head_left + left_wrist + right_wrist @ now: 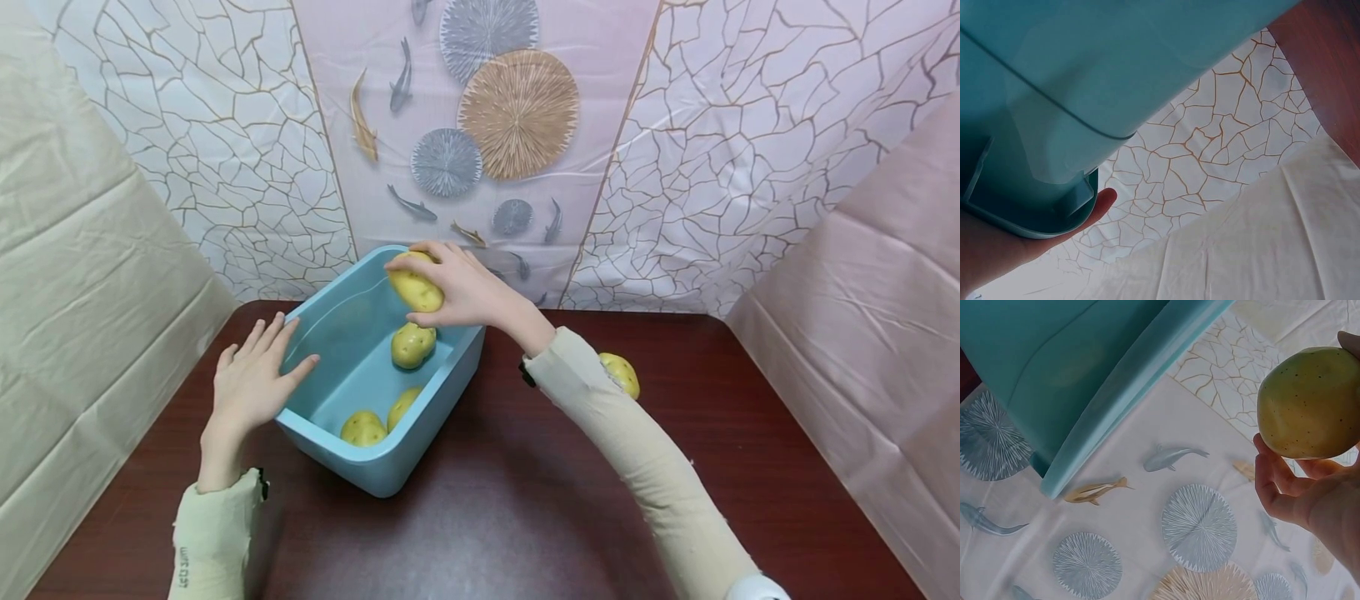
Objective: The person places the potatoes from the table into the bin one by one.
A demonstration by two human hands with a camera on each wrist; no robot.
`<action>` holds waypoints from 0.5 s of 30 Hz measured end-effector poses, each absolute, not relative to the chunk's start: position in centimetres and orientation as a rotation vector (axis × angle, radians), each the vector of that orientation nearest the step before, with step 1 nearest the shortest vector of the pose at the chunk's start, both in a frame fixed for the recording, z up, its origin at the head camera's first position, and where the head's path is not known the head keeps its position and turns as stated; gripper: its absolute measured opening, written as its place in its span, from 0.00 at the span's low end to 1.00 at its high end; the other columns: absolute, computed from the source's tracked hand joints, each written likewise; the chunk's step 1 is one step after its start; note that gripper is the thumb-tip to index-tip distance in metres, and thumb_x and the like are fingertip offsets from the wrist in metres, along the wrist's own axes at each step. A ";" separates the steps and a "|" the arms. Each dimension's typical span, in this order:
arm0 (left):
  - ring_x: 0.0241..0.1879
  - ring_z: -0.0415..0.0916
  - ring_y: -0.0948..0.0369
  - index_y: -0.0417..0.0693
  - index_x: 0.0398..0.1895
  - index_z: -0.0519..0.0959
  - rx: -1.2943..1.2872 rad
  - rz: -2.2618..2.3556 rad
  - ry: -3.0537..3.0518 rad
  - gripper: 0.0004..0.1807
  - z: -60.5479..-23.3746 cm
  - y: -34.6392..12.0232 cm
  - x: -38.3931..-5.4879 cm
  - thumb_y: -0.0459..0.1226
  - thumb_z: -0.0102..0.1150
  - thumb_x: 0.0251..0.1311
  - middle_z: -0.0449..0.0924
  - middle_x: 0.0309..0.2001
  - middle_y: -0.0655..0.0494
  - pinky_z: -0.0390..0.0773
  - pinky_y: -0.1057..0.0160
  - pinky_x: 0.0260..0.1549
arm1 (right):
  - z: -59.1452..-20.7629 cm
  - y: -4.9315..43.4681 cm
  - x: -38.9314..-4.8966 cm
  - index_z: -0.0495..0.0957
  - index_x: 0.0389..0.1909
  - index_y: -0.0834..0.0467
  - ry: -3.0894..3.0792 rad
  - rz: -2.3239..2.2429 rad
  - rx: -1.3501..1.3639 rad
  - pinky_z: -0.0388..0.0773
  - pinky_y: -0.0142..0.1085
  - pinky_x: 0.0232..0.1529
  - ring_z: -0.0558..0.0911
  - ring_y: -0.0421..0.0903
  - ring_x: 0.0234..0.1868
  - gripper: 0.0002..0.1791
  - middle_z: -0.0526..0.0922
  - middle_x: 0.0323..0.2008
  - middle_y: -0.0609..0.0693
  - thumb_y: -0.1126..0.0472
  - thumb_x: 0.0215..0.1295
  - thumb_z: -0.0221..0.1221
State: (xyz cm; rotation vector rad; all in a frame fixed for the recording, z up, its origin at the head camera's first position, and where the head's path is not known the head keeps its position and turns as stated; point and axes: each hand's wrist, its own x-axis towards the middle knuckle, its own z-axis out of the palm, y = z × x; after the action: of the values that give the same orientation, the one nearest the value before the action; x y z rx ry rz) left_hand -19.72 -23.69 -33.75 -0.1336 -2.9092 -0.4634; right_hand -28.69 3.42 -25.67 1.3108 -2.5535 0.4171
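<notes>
A yellow potato [417,287] is gripped between the thumb and fingers of my right hand [471,287], above the far part of a blue plastic bin [459,367]. The same potato [1310,403] shows large in the right wrist view. Inside the bin, one potato [412,346] lies below my right hand, and two more, a potato [363,428] and a partly hidden potato [402,407], lie at the near end. At the bin's left rim my left hand [257,379] rests with fingers spread; in the left wrist view a thumb or finger [1094,212] shows beside the rim.
One more potato [621,375] lies on the dark red-brown table [540,517] to the right, partly hidden behind my right sleeve. A patterned cloth [697,167] hangs behind the table, and plain pale cloth [862,333] lines both sides.
</notes>
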 end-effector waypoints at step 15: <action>0.69 0.39 0.43 0.45 0.68 0.49 -0.135 -0.471 -2.899 0.38 -33.9 -23.7 -19.7 0.57 0.38 0.61 0.44 0.69 0.41 0.43 0.37 0.58 | -25.3 2.5 -29.4 0.63 0.60 0.40 -2.630 0.378 1.288 0.64 0.47 0.52 0.66 0.50 0.56 0.33 0.64 0.60 0.52 0.44 0.50 0.59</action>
State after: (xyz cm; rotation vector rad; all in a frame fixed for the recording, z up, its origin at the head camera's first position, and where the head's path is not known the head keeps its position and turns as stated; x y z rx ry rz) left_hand -19.69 -23.75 -33.86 -0.1347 -2.8991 -0.4706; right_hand -29.40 2.53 -25.26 1.2879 -2.6303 0.3776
